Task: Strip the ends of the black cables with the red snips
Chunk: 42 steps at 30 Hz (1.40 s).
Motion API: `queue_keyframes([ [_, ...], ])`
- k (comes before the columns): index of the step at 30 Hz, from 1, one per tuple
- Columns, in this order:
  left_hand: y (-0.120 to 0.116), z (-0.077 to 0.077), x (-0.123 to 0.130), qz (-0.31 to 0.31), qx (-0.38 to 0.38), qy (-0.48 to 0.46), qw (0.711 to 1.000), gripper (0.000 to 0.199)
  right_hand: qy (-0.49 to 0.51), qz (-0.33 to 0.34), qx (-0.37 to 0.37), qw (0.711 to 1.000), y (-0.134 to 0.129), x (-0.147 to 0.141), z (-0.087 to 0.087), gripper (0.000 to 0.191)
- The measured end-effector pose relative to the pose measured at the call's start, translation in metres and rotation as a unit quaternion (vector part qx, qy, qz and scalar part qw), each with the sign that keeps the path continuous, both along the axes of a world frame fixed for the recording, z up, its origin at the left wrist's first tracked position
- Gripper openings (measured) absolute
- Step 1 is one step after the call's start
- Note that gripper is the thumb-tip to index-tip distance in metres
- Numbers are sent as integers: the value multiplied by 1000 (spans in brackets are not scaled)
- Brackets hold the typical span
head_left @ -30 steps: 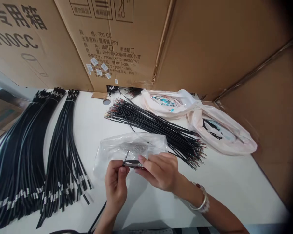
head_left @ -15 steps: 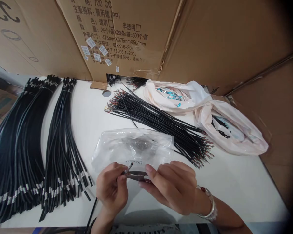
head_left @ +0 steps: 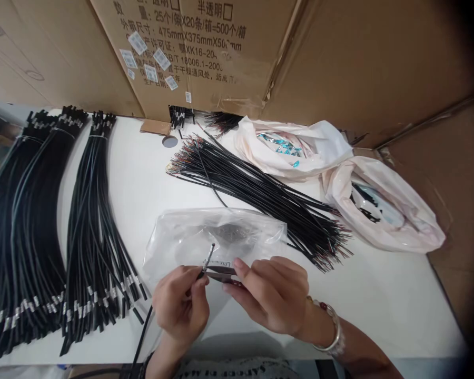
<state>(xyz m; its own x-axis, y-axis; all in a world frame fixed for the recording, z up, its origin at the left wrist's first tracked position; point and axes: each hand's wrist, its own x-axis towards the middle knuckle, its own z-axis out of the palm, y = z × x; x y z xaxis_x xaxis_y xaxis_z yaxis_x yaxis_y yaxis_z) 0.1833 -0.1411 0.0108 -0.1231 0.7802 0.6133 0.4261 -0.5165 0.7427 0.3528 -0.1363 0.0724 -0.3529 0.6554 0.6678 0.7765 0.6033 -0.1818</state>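
black cable (head_left: 209, 257): silvery end tilted upward, just left of tweezer-like tool (head_left: 222, 270)
left hand (head_left: 181, 301): nearer, pinched round cable
right hand (head_left: 274, 297): pinching tool, tips leftward

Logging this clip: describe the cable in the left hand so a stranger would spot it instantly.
From the printed cardboard at the back, come down the white table to the clear plastic bag. At its near side, the left hand pinches a black cable whose pale end sticks up. It alone is hand-held; the other black cables lie on the table.
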Motion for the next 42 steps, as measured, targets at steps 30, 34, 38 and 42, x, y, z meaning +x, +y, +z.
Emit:
queue_keyframes([
  [30,-13,22,0,9,-290,37,956,17,312,-47,-437,842,-12,-16,-23,17],
  [34,-12,22,1,26,-284,68,956,16,320,-57,-487,810,-8,-13,-19,21],
  [38,-11,21,1,14,-251,117,961,14,342,-56,-526,777,-3,-11,-17,25],
  [42,-9,22,2,25,-237,135,962,12,363,-56,-541,756,-1,-9,-17,24],
])
